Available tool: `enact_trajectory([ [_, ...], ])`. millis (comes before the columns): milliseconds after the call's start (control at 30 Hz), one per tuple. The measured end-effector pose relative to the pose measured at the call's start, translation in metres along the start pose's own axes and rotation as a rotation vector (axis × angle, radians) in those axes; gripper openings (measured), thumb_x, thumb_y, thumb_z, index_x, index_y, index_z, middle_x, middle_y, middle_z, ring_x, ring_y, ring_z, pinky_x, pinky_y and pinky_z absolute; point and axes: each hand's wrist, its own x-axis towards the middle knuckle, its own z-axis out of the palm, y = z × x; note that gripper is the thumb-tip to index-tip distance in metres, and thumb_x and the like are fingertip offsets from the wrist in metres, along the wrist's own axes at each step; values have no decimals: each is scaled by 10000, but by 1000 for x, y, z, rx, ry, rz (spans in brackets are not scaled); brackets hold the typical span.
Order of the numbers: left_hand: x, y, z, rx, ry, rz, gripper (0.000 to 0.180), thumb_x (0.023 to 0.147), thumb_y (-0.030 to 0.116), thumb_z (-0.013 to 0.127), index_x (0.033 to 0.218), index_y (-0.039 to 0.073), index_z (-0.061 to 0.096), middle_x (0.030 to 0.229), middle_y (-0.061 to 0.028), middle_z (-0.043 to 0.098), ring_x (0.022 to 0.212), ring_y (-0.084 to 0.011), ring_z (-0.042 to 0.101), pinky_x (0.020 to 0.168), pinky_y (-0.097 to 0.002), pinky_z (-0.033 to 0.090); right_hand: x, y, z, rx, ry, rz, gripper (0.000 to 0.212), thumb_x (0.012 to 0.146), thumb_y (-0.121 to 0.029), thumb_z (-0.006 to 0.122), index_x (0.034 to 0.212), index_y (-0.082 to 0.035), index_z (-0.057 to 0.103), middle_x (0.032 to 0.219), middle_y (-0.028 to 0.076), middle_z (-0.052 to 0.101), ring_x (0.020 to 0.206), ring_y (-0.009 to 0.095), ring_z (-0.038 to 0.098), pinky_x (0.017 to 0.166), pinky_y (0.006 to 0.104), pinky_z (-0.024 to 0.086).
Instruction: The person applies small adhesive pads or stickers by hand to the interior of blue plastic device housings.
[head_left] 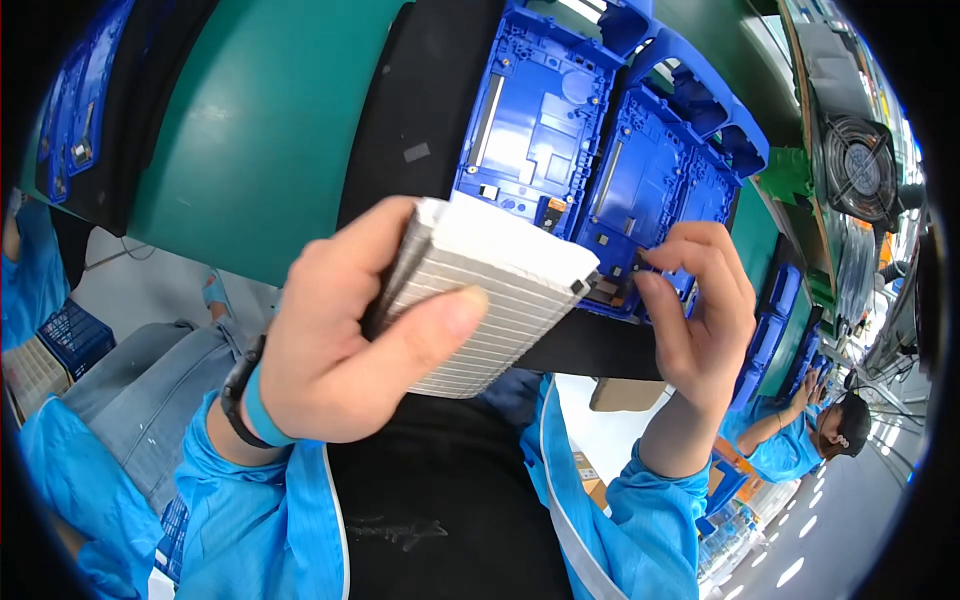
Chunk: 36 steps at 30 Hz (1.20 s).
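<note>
My left hand [345,335] grips a thick stack of thin white sheets [490,290], thumb across the top sheet and fingers around the left edge. My right hand [700,315] pinches with thumb and fingertips at a small dark part on the near edge of a blue plastic frame [645,200], next to the stack's right corner. A second blue plastic frame [535,120] lies to its left. Both frames rest on a black mat [425,110] on the green bench [260,130].
More blue frames [80,95] lie on a dark mat at the far left. A round fan [858,165] stands at the upper right. Another person in a blue coat [800,435] works at the bench at right. A blue crate [72,335] sits on the floor at left.
</note>
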Motion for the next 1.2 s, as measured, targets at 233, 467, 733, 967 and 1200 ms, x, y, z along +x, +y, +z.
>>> enact_trajectory([
  [233, 1, -3, 18, 20, -55, 46, 335, 940, 99, 611, 1204, -84, 515, 1003, -162, 701, 941, -189, 682, 815, -296, 521, -7, -19, 9, 259, 83, -162, 161, 699, 41, 709, 822, 34, 605, 844, 140, 586, 749, 203, 549, 664, 295, 439],
  [467, 4, -6, 24, 92, -49, 26, 321, 942, 130, 613, 1178, -73, 537, 966, -168, 701, 915, -187, 685, 782, -295, 518, -14, -15, 16, 129, 62, -179, 209, 685, 100, 699, 824, -8, 586, 841, 122, 564, 733, 246, 550, 653, 303, 450],
  [733, 3, -3, 17, -11, 63, -65, 326, 953, 135, 600, 1201, -67, 536, 1051, -118, 673, 949, -128, 626, 828, -252, 483, -28, 37, -27, 91, -18, -10, 138, 760, 104, 579, 845, 2, 545, 881, 113, 540, 815, 237, 490, 731, 309, 402],
  [967, -2, -9, 14, 38, 85, -39, 325, 940, 131, 592, 1189, -69, 534, 1049, -120, 667, 946, -132, 627, 825, -256, 481, -21, 56, -28, 2, -180, 5, 97, 798, 61, 613, 849, -5, 564, 902, 111, 547, 850, 273, 500, 749, 338, 418],
  [1200, -1, -12, 13, 41, 75, -27, 325, 939, 133, 587, 1185, -73, 535, 1043, -128, 671, 936, -140, 634, 820, -260, 486, -17, 65, -35, 14, -247, 4, 86, 802, 47, 623, 849, -1, 570, 891, 109, 540, 840, 271, 496, 743, 340, 416],
])
